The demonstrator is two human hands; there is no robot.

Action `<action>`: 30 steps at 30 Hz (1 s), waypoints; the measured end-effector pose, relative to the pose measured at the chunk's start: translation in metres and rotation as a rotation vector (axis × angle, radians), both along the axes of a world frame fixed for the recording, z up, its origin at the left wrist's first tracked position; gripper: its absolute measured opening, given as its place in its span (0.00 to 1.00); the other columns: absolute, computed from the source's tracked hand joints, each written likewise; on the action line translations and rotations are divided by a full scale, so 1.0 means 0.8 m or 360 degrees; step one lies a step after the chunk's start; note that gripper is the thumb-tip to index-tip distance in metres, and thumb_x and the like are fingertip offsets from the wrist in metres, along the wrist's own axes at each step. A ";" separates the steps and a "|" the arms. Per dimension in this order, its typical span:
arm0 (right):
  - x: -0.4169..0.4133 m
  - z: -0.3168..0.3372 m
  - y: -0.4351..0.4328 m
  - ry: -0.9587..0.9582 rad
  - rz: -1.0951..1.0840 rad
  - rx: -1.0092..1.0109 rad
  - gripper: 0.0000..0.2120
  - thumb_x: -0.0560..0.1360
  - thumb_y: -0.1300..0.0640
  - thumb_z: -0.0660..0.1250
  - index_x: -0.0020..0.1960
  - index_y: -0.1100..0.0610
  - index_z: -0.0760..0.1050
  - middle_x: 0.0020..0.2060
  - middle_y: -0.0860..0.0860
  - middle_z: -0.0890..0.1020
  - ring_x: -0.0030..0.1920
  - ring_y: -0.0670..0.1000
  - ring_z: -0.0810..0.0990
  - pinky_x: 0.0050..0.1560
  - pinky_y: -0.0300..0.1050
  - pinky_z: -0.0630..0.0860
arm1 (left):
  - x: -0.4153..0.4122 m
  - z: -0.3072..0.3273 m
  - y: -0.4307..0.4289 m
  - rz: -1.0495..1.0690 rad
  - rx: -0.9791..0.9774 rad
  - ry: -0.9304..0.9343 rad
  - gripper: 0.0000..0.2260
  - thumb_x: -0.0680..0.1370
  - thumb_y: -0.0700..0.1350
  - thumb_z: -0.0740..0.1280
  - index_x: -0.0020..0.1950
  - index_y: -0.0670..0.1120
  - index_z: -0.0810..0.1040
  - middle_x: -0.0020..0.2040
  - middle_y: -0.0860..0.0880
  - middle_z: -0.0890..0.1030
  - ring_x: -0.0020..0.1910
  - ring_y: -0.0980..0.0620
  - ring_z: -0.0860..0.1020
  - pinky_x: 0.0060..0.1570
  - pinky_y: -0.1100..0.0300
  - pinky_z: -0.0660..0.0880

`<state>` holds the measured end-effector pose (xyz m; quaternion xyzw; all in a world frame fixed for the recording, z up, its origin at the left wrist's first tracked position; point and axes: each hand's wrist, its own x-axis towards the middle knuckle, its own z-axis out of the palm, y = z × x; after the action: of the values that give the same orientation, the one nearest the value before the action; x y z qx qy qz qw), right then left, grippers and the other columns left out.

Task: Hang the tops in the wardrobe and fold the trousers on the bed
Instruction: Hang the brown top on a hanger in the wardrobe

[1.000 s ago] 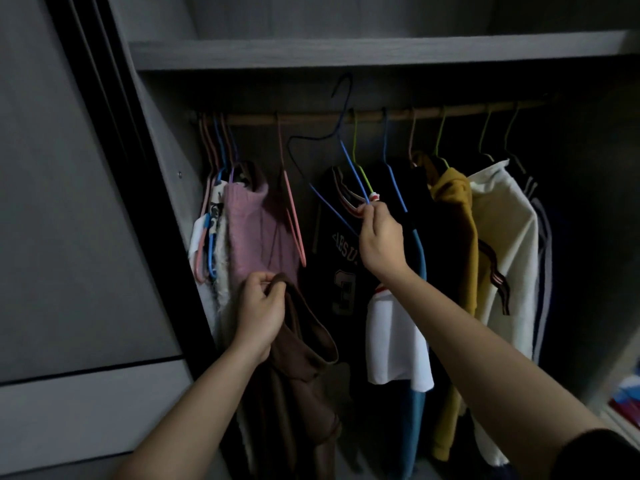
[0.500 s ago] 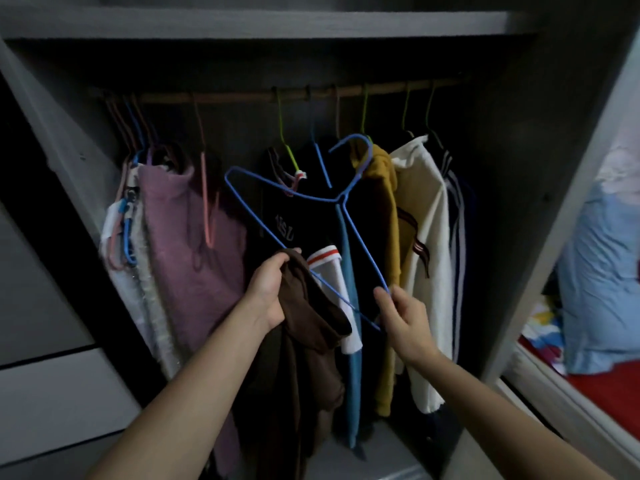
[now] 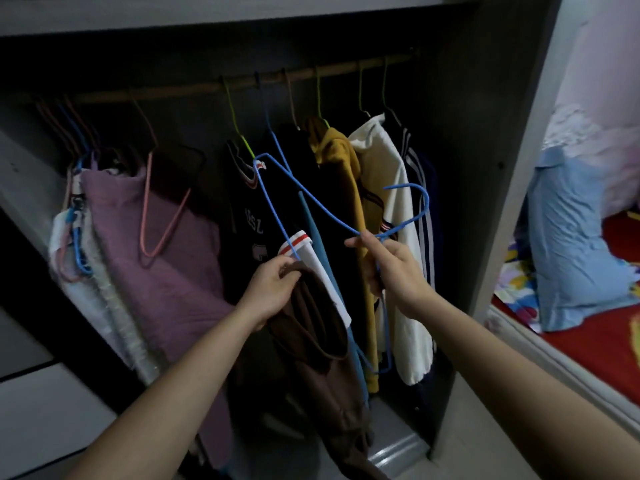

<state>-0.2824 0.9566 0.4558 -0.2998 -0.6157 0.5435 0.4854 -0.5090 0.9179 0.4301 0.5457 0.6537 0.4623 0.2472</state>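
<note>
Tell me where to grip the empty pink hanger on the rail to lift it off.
Grip the pink hanger by its bare lower loop, reaching in from the front. It hangs clear of the purple top behind, with nothing draped over it.

The brown top (image 3: 322, 358) is running off the bottom edge, its lower part unseen. The left hand (image 3: 272, 289) is covering its collar. Behind the top, the black jersey (image 3: 249, 216) is showing only partial lettering, too cut off to read. Right of it, the bed (image 3: 588, 327) is being cropped by the frame edge.

Two hands (image 3: 273, 289), one blue hanger (image 3: 311, 199)
</note>
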 end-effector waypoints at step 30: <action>-0.047 -0.029 -0.025 -0.0255 -0.0062 0.0025 0.21 0.83 0.47 0.60 0.52 0.63 0.81 0.23 0.48 0.63 0.23 0.48 0.62 0.23 0.39 0.60 | -0.024 0.039 -0.030 0.0295 0.0572 0.0467 0.06 0.74 0.43 0.72 0.49 0.49 0.84 0.40 0.51 0.83 0.38 0.54 0.81 0.41 0.58 0.76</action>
<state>-0.3197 0.9370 0.4327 -0.3504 -0.6508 0.5036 0.4473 -0.5283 0.8938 0.4612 0.5800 0.6371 0.5076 0.0052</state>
